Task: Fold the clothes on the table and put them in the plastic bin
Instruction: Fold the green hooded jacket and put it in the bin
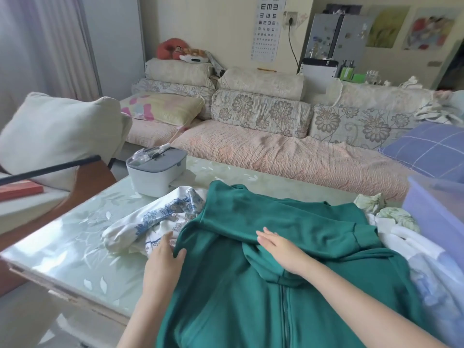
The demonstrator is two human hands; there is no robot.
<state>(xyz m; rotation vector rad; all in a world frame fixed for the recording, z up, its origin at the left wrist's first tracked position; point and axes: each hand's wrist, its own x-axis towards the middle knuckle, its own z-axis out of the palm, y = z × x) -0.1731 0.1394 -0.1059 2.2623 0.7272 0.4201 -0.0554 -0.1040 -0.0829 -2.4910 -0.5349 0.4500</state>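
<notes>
Green jacket [238,305] under flat fingers [266,236] of right hand [285,251], left hand [163,256] alongside.

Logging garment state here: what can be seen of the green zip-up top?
The green top is teal, soft and fleece-like, with a zipper down its front, lying front up on the table. A sleeve with a ribbed cuff is folded across its upper part. The right hand presses flat on that fold; the left hand touches its left edge. It overlaps a blue-flowered white cloth and other white clothes.
</notes>
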